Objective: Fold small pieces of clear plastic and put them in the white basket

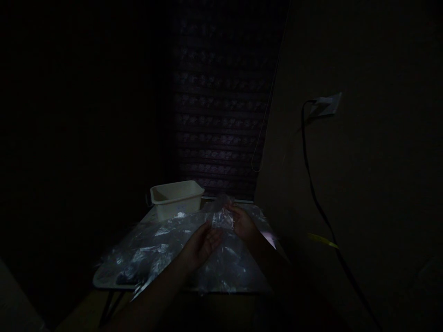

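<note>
Clear plastic bag [223, 217] above far edge of table [104, 280], right hand [243, 223] pinching it, left hand [202, 245] beside it, fingers loosely curled, grip unclear; more clear plastic [155, 253] across tabletop, white bin [178, 203] at far left corner.

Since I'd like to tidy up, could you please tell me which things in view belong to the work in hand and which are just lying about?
In the work:
clear plastic, held in the right hand, left hand close by
table beneath

Apparently just about:
pale tub, untouched
black cable
yellow strip
</note>
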Available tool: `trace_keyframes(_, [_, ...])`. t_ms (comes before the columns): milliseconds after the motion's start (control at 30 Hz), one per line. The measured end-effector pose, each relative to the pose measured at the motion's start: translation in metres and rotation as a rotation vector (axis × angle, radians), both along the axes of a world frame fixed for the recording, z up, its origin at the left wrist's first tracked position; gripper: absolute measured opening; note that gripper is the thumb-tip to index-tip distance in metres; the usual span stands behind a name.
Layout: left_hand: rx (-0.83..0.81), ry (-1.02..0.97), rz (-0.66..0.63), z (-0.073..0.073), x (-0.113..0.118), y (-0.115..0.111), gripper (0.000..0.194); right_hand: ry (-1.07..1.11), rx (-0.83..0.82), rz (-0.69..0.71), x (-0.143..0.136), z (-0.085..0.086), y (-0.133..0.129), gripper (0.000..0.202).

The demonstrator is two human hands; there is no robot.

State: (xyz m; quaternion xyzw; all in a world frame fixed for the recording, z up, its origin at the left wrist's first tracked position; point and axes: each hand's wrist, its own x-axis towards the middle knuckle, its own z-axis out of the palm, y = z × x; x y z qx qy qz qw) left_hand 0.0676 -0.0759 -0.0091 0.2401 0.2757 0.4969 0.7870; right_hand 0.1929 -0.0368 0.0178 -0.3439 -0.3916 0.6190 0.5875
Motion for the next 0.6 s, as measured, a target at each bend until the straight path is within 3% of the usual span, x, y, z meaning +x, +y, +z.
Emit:
trace_keyframes(133, [0.114,0.116,0.167,0.004,-0.005,0.017,0.006,0.047,-0.058,0.193,0.009,0.0,-0.007,0.023])
trace_keyframes(267, [0.201,0.267,0.069,0.009,-0.021,0.026,0.01,0.007,-0.157,0.436,0.024,0.001,-0.007,0.049])
trace_keyframes(367, [0.264,0.358,-0.012,0.01,-0.031,0.026,0.015,-0.042,-0.239,0.538,0.03,-0.002,-0.004,0.056])
trace_keyframes(467, [0.292,0.467,-0.029,0.007,-0.036,0.026,0.018,-0.101,-0.286,0.551,0.028,-0.011,-0.001,0.039])
trace_keyframes(533, [0.286,0.567,0.003,0.004,-0.037,0.027,0.018,-0.129,-0.258,0.503,0.026,-0.02,0.002,0.021])
trace_keyframes(600, [0.268,0.663,0.041,0.001,-0.038,0.028,0.021,-0.136,-0.21,0.45,0.024,-0.028,0.005,0.015])
